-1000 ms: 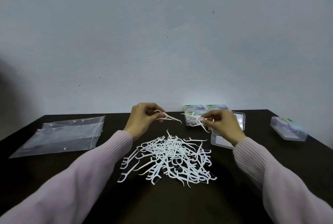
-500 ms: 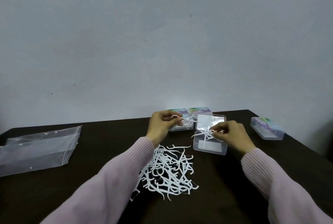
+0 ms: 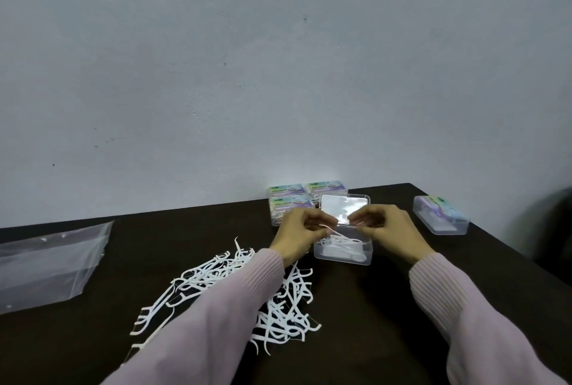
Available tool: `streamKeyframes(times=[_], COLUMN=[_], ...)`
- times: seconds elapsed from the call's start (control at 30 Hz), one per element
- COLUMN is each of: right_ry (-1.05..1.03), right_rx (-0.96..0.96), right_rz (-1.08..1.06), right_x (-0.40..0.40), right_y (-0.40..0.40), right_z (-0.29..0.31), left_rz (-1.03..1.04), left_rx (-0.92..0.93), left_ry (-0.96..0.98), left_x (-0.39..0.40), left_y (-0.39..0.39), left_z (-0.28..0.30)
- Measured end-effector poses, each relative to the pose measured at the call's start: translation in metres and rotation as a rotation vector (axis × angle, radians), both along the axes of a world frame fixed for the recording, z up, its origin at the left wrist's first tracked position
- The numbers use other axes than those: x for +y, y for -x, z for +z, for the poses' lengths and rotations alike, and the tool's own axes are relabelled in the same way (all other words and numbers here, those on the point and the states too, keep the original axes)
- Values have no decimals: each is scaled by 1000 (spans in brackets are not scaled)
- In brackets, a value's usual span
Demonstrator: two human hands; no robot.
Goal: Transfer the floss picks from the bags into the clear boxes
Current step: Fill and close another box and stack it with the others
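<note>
Left hand (image 3: 301,231) pinches a floss pick (image 3: 332,230) over the open clear box (image 3: 342,253); right hand (image 3: 385,226) curled, contents unclear; lay pick flat, aligned

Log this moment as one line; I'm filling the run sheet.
phase: loading open clear box | left hand: pinching floss pick over box | right hand: curled, grip unclear | loose picks: on table

Pale grey-blue wall (image 3: 278,59), scuffed, dim light; dark table (image 3: 387,307) pushed against it.
</note>
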State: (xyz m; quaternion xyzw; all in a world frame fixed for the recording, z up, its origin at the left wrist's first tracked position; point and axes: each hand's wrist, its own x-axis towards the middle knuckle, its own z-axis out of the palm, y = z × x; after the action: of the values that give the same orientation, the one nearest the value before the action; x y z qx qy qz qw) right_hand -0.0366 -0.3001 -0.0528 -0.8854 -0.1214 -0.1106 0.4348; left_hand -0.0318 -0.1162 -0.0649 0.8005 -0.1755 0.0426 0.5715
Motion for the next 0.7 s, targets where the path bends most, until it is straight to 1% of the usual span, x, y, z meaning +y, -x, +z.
streamKeyframes(times=[0.1,0.2,0.3,0.4,0.5,0.6,0.7], right_ry=[70,172,224,265,292,428,593], right_rx=[-27,-27,-34,-35,-50,-50,-68], right_rz=[5,-10,-32,8,88,125,100], right_x=[-1,0,-2,0,7,13,16], right_y=[-1,-4,-7,-6,-3,0,3], right_z=[-3,-7,-9,-10,-12,-12,-9], left_rz=[-34,14,43,52,67,80,85], left_rx=[13,-26,-53,-72,-80,-85,-55], left_ry=[-9,-18,-75,-140,-159,-168,-139], left_x=[2,5,9,11,10,8,7], left_y=[0,0,0,1,2,1,1], left_z=[0,-1,-3,-3,-3,-4,-3])
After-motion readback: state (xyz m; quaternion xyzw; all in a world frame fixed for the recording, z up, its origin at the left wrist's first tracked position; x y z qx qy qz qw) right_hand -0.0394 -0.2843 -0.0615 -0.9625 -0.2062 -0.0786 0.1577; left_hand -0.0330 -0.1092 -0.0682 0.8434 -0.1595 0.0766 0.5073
